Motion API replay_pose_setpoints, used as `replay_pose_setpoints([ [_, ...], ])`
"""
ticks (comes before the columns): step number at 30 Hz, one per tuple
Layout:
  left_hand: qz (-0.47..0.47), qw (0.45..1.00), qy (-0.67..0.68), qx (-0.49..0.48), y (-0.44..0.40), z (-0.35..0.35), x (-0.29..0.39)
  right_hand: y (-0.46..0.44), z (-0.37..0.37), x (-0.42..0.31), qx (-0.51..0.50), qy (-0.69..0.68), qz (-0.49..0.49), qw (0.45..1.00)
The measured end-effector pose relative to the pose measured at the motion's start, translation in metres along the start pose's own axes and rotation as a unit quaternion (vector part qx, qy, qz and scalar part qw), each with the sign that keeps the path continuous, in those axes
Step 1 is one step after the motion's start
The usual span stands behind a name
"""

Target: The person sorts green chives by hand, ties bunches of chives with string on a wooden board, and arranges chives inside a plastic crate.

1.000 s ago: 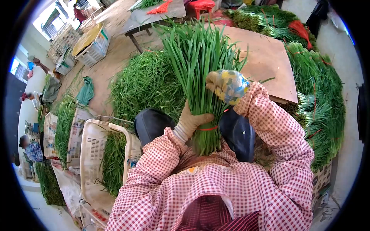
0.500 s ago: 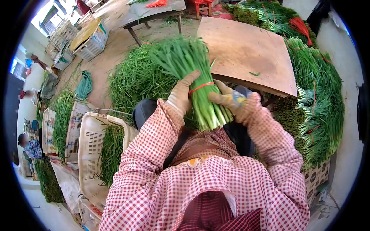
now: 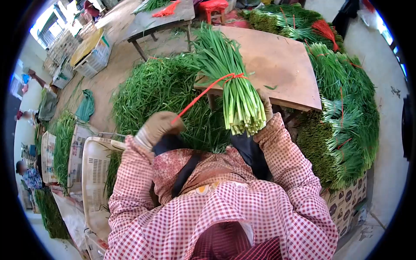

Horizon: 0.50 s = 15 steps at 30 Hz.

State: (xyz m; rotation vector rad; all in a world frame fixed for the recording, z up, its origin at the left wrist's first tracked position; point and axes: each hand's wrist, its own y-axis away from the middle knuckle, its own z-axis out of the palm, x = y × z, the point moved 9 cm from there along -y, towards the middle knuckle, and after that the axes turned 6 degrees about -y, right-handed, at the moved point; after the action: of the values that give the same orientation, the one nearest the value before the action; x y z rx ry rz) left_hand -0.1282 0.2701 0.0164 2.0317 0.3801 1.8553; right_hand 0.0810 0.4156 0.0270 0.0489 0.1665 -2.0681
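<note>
A bunch of garlic chives [image 3: 243,102], leaves up and pale cut stems toward me, is held over the near edge of the wooden board [image 3: 281,60]. My right hand [image 3: 265,105], gloved, grips it from the right side, with most fingers hidden behind the stems. Around the bunch runs a red tie [image 3: 203,94], crossing at the front. Its long end stretches taut down to my left hand [image 3: 162,126], also gloved, which is closed on it and slightly blurred, well left of the bunch.
Loose chives [image 3: 151,95] are heaped beyond my knees. Tied bunches are stacked at right [image 3: 346,95], with red ties [image 3: 325,34] on top. A white plastic basket [image 3: 96,173] stands at left. Another table [image 3: 162,19] is at the back, and a person [image 3: 32,175] is far left.
My left hand has left the bunch and moved left and down, drawing out the red tie's end. My right hand still holds the bunch, now slightly farther right, over the board's edge.
</note>
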Motion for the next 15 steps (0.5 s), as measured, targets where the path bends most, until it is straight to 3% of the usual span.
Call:
replay_pose_setpoints([
  [2, 0.099, 0.987, 0.068, -0.105, 0.004, 0.064, 0.030, -0.001, 0.020, 0.017, 0.005, 0.057, 0.016, 0.998],
  [4, 0.210, 0.922, 0.279, -0.164, -0.022, 0.108, 0.052, -0.003, 0.011, 0.039, 0.024, 0.063, 0.081, 0.994],
  [5, 0.248, 0.916, 0.297, -0.107, -0.038, 0.101, 0.058, -0.001, 0.020, 0.050, 0.038, 0.102, 0.075, 0.991],
  [6, 0.284, 0.905, 0.313, -0.051, -0.046, 0.092, 0.061, 0.007, 0.008, 0.054, 0.132, 0.214, 0.068, 0.965],
  [7, 0.173, 0.886, 0.429, 0.012, -0.025, 0.100, 0.074, 0.008, 0.015, 0.051, 0.122, 0.395, 0.043, 0.910],
  [8, 0.150, 0.849, 0.507, -0.031, -0.041, 0.100, 0.060, 0.011, 0.022, 0.048, 0.107, 0.562, 0.018, 0.820],
  [9, 0.166, 0.861, 0.481, 0.004, -0.049, 0.089, 0.044, 0.012, 0.018, 0.033, 0.084, 0.738, 0.022, 0.669],
  [10, 0.183, 0.873, 0.451, 0.037, -0.049, 0.082, 0.044, 0.020, 0.023, 0.021, 0.100, 0.757, -0.013, 0.645],
  [12, 0.186, 0.864, 0.467, 0.007, -0.045, 0.086, 0.038, 0.037, 0.028, 0.012, 0.127, 0.706, -0.077, 0.692],
  [13, 0.191, 0.856, 0.481, -0.020, -0.041, 0.093, 0.037, 0.042, 0.050, 0.022, 0.089, 0.717, -0.082, 0.686],
  [14, 0.187, 0.855, 0.483, -0.020, -0.042, 0.096, 0.031, 0.045, 0.074, 0.036, 0.055, 0.800, -0.040, 0.595],
  [15, 0.158, 0.857, 0.491, 0.009, -0.047, 0.096, 0.019, 0.048, 0.081, 0.053, 0.020, 0.828, -0.002, 0.561],
])
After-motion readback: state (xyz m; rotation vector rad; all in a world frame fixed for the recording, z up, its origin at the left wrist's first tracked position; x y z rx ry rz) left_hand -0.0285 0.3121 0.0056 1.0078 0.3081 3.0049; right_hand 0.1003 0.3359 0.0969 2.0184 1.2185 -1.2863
